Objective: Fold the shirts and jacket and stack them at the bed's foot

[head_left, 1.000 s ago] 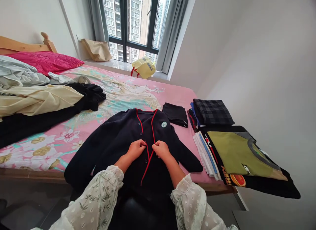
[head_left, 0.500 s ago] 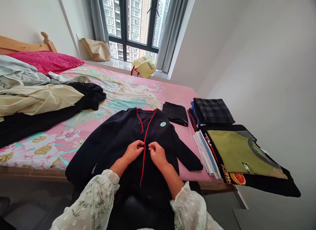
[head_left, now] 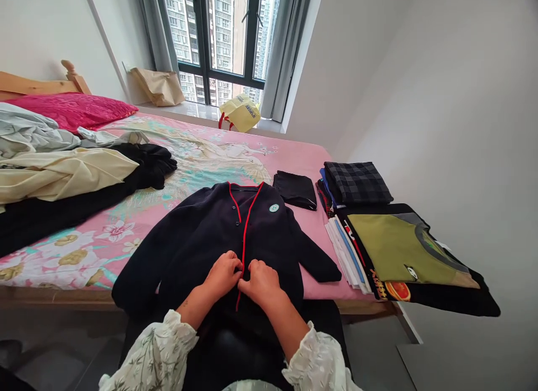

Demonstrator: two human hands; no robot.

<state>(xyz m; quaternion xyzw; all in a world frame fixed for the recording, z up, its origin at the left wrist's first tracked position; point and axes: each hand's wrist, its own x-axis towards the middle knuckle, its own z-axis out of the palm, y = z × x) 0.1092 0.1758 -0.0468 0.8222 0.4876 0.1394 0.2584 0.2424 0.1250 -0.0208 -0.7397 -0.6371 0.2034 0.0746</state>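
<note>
A dark navy cardigan (head_left: 202,228) with red trim and a round pale badge (head_left: 274,208) lies spread at the bed's front edge, its lower part reaching toward me. Two buttons show beside the neckline. My left hand (head_left: 225,274) pinches the front edge at the red trim, about halfway down. Just right of it, my right hand (head_left: 261,280) has its fingers closed on the same edge. The fingertips of both hands nearly meet there. Whatever small part of the placket lies between them is hidden by the fingers.
Right of the cardigan are a folded black garment (head_left: 295,189), a folded plaid garment (head_left: 358,182) and a stack topped by a green shirt (head_left: 386,245). Loose clothes (head_left: 63,172) heap at the left. A yellow bag (head_left: 240,112) stands by the window.
Both hands have slid down the red-trimmed edge toward me. My right hand, slightly apart from the edge before, is now against it. The camera view has shifted slightly.
</note>
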